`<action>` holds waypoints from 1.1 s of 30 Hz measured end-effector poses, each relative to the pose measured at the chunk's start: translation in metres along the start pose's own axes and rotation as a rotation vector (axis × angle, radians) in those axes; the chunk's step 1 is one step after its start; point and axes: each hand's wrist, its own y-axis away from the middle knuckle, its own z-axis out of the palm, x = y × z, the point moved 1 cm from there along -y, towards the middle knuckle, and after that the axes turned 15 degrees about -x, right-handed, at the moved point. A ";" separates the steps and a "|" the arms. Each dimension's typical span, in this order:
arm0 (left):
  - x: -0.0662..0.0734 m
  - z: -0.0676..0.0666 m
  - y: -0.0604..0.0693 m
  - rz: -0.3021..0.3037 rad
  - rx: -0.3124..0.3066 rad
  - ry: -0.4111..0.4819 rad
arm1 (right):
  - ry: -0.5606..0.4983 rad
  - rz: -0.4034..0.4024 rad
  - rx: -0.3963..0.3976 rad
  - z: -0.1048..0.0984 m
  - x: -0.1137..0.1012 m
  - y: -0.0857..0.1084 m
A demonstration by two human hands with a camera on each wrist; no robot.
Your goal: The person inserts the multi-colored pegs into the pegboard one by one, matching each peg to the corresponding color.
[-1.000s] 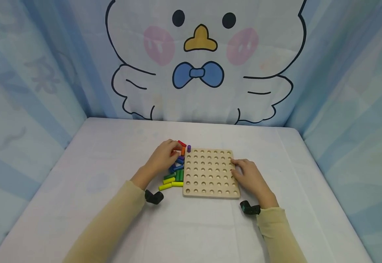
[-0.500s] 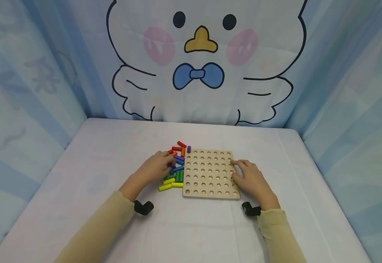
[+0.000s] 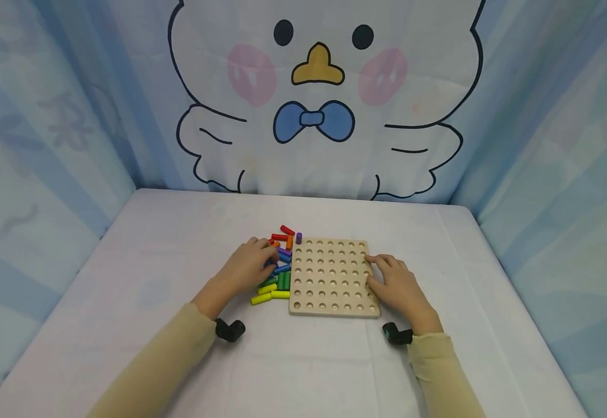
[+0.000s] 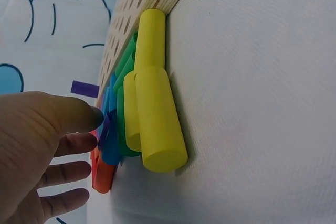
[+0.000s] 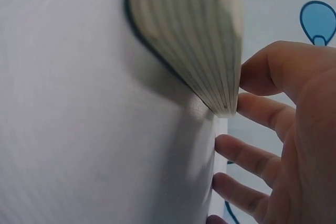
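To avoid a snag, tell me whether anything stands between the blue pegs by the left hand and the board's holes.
Nothing visible does: the blue pegs lie right beside the left edge of the board. An upright purple peg occupies the far-left corner hole.

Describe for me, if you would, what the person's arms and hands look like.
The left sleeve and right sleeve are long, plain and khaki-yellow. The left device and right device, worn at the wrists, are small, black and angular. The left hand and right hand wear no gloves.

Arms (image 3: 152, 363) stretched forward, left hand (image 3: 246, 266) with fingers (image 4: 65, 174) loosely bent, right hand (image 3: 398, 288) with fingers apart
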 end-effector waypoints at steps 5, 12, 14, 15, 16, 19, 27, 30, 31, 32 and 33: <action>0.001 0.002 -0.005 -0.029 -0.023 -0.054 | -0.003 -0.005 -0.010 0.001 0.001 0.003; 0.001 0.000 -0.005 -0.071 -0.025 -0.020 | -0.003 -0.008 -0.018 0.002 0.003 0.002; 0.000 0.000 -0.006 -0.084 -0.018 -0.011 | -0.005 -0.011 -0.017 0.002 0.003 0.002; 0.000 0.001 -0.006 -0.091 -0.013 -0.010 | -0.006 -0.013 -0.016 0.002 0.003 0.002; 0.000 0.001 -0.007 -0.097 -0.009 -0.006 | -0.004 -0.016 -0.014 0.002 0.003 0.002; 0.001 0.002 -0.009 -0.112 0.005 -0.001 | -0.002 -0.021 -0.014 0.003 0.003 0.003; 0.003 0.004 -0.010 -0.123 0.028 0.002 | 0.001 -0.037 -0.014 0.003 0.005 0.002; 0.003 0.003 -0.010 -0.109 0.038 0.018 | 0.008 -0.039 -0.009 0.003 0.006 0.002; 0.003 0.002 -0.010 -0.102 0.044 0.032 | 0.009 -0.039 -0.008 0.003 0.006 0.002; 0.003 0.002 -0.010 -0.095 0.051 0.051 | 0.012 -0.039 -0.007 0.002 0.006 0.002; 0.004 0.001 -0.010 -0.084 0.058 0.075 | 0.013 -0.037 -0.006 0.002 0.006 0.002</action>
